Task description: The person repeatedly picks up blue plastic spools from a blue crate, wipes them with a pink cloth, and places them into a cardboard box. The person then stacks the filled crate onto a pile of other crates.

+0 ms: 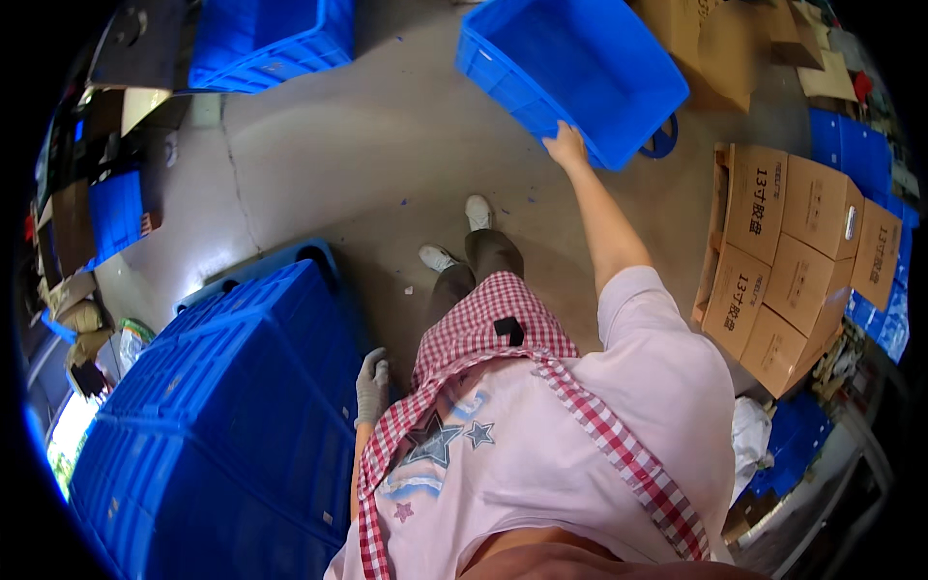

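My bare right hand (566, 147) reaches forward and is closed over the near rim of a large blue plastic bin (517, 94). The bin has high ribbed sides, and no contents show inside it. My left hand (371, 385), in a pale glove, hangs low at my side with its fingers loosely extended and nothing visible in them. Right beside that hand rises a tall stack of blue plastic crates (242, 387), which stands on a blue wheeled base (324, 253).
Another blue bin (271, 68) stands at the far left. Brown cartons (773, 261) are piled on a wooden pallet (713, 227) to the right. More cardboard (710, 58) sits behind the held bin, and a blue curved piece (662, 140) shows beside it. Small scraps dot the grey floor (319, 145).
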`<move>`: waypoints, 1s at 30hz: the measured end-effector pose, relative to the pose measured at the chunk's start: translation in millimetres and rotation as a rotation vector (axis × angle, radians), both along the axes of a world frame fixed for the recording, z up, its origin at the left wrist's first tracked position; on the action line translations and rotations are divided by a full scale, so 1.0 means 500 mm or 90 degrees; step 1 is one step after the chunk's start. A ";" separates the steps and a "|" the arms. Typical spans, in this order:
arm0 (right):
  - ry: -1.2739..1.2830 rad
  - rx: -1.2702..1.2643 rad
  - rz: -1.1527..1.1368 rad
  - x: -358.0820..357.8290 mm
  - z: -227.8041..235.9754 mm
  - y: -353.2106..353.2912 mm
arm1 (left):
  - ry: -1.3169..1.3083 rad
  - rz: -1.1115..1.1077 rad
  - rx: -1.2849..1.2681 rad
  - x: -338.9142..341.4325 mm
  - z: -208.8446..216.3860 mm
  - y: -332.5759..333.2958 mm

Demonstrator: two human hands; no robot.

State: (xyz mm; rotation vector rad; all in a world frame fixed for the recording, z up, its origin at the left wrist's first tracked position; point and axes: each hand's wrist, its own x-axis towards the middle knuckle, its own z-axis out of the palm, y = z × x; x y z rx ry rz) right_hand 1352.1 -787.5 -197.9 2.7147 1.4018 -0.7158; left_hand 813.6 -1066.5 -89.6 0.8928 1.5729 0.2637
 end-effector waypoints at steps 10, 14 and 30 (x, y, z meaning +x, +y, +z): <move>0.053 -0.027 0.075 -0.049 -0.321 0.387 | 0.000 0.193 -0.213 0.056 -0.068 -0.036; -0.036 0.148 0.088 -0.047 -0.425 0.278 | -0.011 0.398 -0.234 0.062 -0.128 -0.084; 0.203 -0.128 -0.023 -0.527 -0.390 0.247 | -0.107 0.478 -0.249 0.061 -0.155 -0.087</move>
